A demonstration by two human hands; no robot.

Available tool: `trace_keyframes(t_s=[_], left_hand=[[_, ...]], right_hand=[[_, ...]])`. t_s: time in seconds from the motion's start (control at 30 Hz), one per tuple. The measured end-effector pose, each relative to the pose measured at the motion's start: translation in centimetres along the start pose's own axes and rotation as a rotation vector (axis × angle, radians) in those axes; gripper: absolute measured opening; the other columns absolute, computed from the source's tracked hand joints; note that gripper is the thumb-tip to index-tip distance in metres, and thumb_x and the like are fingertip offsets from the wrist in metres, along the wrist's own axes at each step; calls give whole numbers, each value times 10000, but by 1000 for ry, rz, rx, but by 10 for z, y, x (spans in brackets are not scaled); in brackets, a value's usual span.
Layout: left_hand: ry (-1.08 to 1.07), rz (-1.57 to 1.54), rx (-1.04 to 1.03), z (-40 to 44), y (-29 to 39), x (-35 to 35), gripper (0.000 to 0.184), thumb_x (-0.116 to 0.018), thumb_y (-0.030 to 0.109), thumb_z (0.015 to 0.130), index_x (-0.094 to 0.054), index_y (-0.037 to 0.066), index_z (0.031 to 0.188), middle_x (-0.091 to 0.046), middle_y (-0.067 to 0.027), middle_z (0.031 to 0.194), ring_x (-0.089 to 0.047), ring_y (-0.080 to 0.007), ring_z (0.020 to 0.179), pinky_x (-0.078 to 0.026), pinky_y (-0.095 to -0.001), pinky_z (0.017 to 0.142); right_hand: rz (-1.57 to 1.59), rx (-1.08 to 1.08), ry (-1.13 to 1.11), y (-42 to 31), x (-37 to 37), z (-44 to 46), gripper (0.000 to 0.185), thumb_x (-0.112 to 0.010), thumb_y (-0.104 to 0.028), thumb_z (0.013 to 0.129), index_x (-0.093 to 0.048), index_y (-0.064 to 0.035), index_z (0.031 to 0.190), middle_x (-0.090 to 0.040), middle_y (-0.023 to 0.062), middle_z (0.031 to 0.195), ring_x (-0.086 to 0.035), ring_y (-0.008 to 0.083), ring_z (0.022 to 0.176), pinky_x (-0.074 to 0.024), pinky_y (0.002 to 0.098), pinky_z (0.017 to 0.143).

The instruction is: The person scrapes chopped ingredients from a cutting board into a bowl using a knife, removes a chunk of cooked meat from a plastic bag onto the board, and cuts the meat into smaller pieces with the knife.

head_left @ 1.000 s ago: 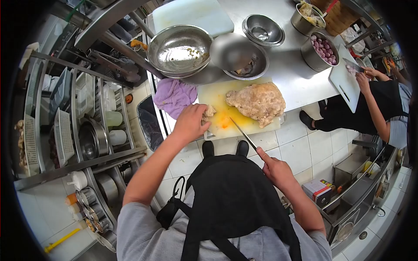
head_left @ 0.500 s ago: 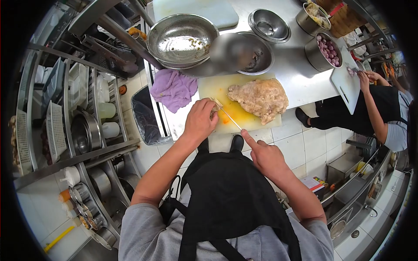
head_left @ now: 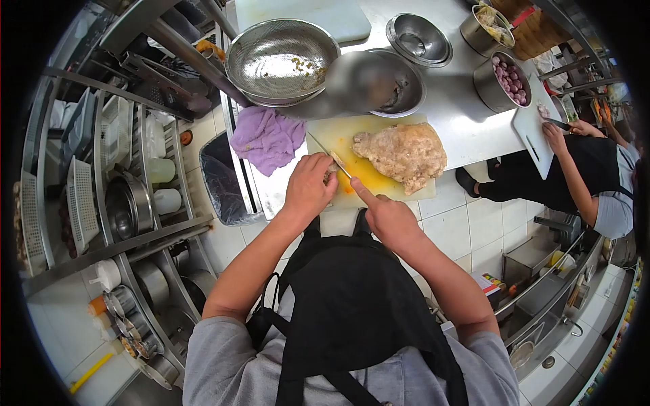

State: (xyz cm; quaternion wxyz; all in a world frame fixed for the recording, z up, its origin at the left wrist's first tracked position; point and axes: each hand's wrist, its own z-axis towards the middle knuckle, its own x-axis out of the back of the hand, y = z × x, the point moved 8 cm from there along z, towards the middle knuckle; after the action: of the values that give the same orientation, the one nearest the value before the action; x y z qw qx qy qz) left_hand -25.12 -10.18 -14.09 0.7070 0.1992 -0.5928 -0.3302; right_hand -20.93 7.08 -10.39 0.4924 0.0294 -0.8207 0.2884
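Note:
My right hand [head_left: 387, 215] is closed around the handle of a thin knife [head_left: 344, 169], index finger stretched along it. The blade lies across a small pale piece of meat [head_left: 334, 157] at the left side of a yellow-stained cutting board [head_left: 382, 190]. My left hand [head_left: 311, 186] presses that piece with bent fingers, which partly cover it. To the right of the knife rests a large, lumpy, pale-brown slab of cooked-looking meat [head_left: 405, 154], touched by neither hand. A crumpled purple cloth [head_left: 269, 139] lies left of the board.
Behind the board stand a perforated colander [head_left: 247, 57], steel bowls [head_left: 416, 91] and a pot [head_left: 491, 88] of small purple onions. At right, a co-worker [head_left: 575, 162] cuts with a knife on a white board [head_left: 533, 139]. A black-lined bin [head_left: 227, 179] stands at left.
My right hand has moved forward and left, pushing the knife so its tip now reaches past the small piece. My left hand stays nearly in place. The co-worker's knife has come into view.

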Motion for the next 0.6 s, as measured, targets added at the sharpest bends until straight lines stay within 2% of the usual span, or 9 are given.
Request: trace_keyframes(t_s=[0.07,0.17,0.27,0.4,0.6], left_hand=[[6,-13,7,2,-1,1,311,-719,79,798,-643,14,1093,-677,-144,1120,-625,-355,1040,-526,-436,914],[-16,-14,-12,2,-1,0,292,-717,75,804,-639,14,1079,-676,-141,1102,-623,-354,1028,-526,-436,904],[-28,-8,-53,1,3,-3,284,-718,72,809,-635,16,1075,-673,-140,1091,-622,-352,1018,-525,-434,897],[-23,-26,-22,0,4,-1,297,-719,61,808,-629,18,1088,-663,-150,1112,-616,-357,1021,-519,-439,897],[-49,-10,67,2,-7,0,364,-721,54,800,-604,25,1144,-634,-167,1182,-593,-375,1083,-501,-452,943]], right_hand=[[-15,1,13,-1,1,-1,728,-608,-82,931,-359,-196,1606,-663,181,825,-685,377,669,-577,487,636],[-40,-52,-114,9,0,-34,736,-606,-75,929,-355,-200,1610,-661,184,824,-682,383,670,-578,488,644],[-32,-66,-128,11,-2,-26,734,-611,-82,931,-360,-207,1610,-663,178,830,-681,380,669,-577,492,641],[-11,0,9,12,-11,-5,741,-627,-104,922,-374,-231,1607,-663,164,838,-678,370,643,-574,491,618],[-72,-85,-108,31,-14,-66,750,-631,-118,918,-374,-258,1609,-646,148,816,-672,356,618,-573,472,590]])
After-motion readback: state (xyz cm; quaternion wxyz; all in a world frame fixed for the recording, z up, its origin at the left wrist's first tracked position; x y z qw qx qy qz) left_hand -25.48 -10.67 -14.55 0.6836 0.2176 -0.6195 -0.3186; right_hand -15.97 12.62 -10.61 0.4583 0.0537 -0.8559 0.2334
